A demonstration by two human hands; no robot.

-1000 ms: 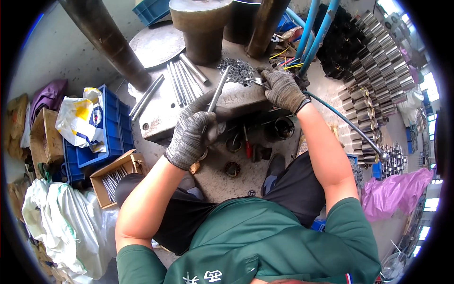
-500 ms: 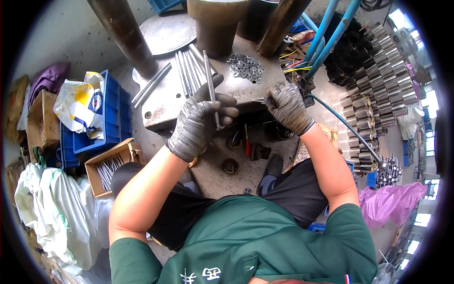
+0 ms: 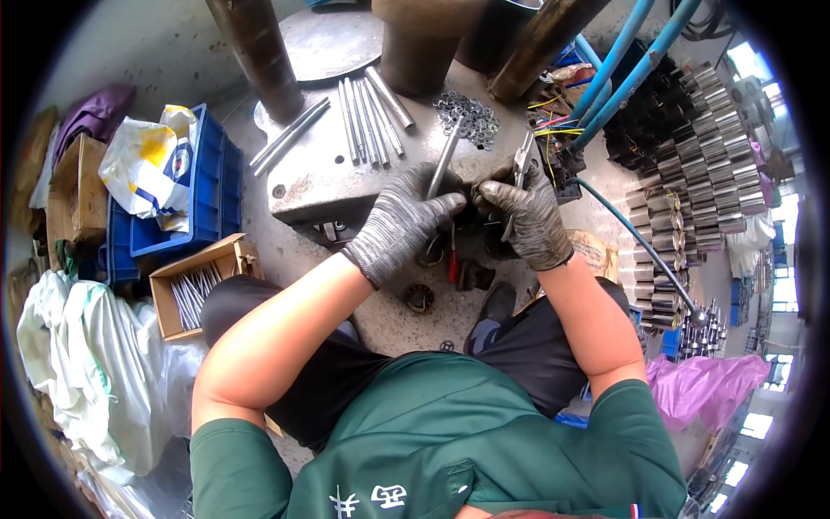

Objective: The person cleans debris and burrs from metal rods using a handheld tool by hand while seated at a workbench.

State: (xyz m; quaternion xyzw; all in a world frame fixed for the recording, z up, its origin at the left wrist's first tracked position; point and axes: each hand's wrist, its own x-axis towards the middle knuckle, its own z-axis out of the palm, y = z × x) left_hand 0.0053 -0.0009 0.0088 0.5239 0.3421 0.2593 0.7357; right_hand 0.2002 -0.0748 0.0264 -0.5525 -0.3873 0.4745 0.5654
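My left hand (image 3: 399, 221), in a grey knitted glove with dark fingers, is closed round a slim metal shaft (image 3: 445, 157). The shaft slants up and away, its far end reaching in front of a pile of small metal rings (image 3: 478, 130). My right hand (image 3: 534, 221), gloved alike, grips a silver tool that looks like pliers (image 3: 523, 156), its metal end pointing up past the fingers. Both hands are close together at the front edge of the metal bench (image 3: 324, 186). The right fingertips are near the shaft's lower part; whether they touch it is hidden.
Several bare shafts (image 3: 361, 121) lie on the bench, left of the rings. Thick brown columns (image 3: 259, 60) and blue pipes (image 3: 612, 65) rise behind. Blue crates (image 3: 226, 173) and a carton of rods (image 3: 169, 324) stand left; stacked metal cylinders (image 3: 705, 156) stand right.
My left hand has moved right and tilted the shaft over to the right. The right hand has turned, so the tool now points up instead of left. The hands are closer together.
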